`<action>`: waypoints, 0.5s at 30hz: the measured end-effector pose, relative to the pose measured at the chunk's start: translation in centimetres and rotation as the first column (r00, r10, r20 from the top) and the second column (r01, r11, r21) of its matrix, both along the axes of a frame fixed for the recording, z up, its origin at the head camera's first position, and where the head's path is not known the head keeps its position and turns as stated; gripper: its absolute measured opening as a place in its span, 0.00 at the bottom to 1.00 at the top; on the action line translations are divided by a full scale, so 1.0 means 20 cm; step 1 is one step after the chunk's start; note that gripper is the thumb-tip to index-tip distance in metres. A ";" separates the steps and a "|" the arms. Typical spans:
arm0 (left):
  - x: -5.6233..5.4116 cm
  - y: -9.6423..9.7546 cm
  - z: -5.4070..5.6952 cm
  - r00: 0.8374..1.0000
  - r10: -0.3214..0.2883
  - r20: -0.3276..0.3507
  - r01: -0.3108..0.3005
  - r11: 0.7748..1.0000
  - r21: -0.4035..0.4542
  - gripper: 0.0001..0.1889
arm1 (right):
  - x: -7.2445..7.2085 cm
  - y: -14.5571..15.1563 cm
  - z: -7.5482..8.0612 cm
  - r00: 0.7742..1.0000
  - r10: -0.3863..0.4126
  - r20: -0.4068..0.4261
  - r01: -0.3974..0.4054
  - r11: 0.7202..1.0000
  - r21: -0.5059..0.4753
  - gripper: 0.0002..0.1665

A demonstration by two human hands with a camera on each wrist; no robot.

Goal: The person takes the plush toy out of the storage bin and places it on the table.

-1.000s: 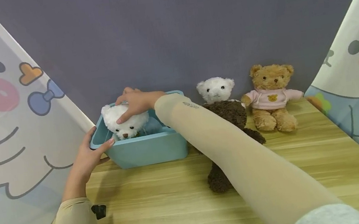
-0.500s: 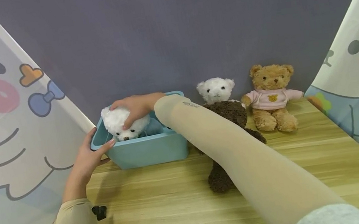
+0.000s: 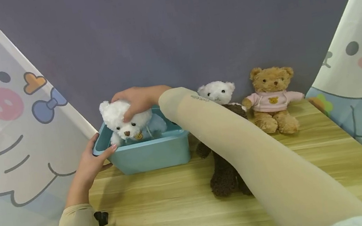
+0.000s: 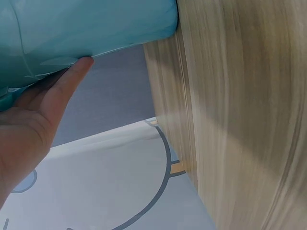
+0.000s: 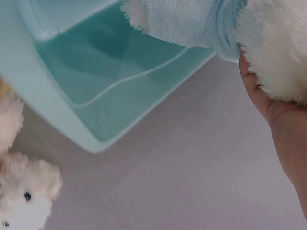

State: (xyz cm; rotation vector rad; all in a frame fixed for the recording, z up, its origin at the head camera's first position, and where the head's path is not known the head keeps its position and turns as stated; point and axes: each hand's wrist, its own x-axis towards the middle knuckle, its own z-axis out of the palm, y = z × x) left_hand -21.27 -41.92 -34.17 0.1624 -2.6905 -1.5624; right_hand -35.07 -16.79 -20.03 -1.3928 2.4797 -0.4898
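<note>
A white teddy bear (image 3: 122, 115) in a light blue top leans inside the blue plastic bin (image 3: 153, 155), its head above the rim and facing me. My right hand (image 3: 139, 99) grips the bear's head from behind, thumb on the forehead. In the right wrist view, fingers (image 5: 256, 91) curl beneath the white fur, and the blue top (image 5: 187, 24) hangs over the bin's inside. My left hand (image 3: 89, 164) holds the bin's left end, thumb over the front rim. In the left wrist view that hand (image 4: 36, 124) lies against the bin's wall (image 4: 96, 28).
A second white bear (image 3: 217, 91) sits right of the bin, partly behind a dark brown bear (image 3: 224, 176) that my right arm overlaps. A tan bear in a pink hoodie (image 3: 273, 100) sits farther right. A small black object (image 3: 102, 218) shows beside my left sleeve.
The white bear's head has risen in the bin, so its chest badge now shows. My right hand has settled farther round the head. The left hand keeps its hold on the bin.
</note>
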 end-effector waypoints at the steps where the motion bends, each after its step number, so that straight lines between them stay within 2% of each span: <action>1: 0.00 -0.01 0.00 1.000 0.000 0.003 0.000 1.000 -0.002 0.57 | 0.00 0.01 0.01 1.000 0.003 -0.007 -0.003 1.000 -0.001 0.48; 8: -0.03 -0.02 0.02 1.000 0.003 0.003 -0.003 1.000 -0.017 0.58 | 0.02 0.09 0.12 0.999 -0.013 -0.043 0.013 1.000 -0.006 0.48; 15: -0.05 -0.03 0.02 1.000 0.004 0.005 -0.004 1.000 -0.023 0.59 | 0.02 0.22 0.24 0.997 -0.059 -0.055 0.053 0.993 -0.102 0.47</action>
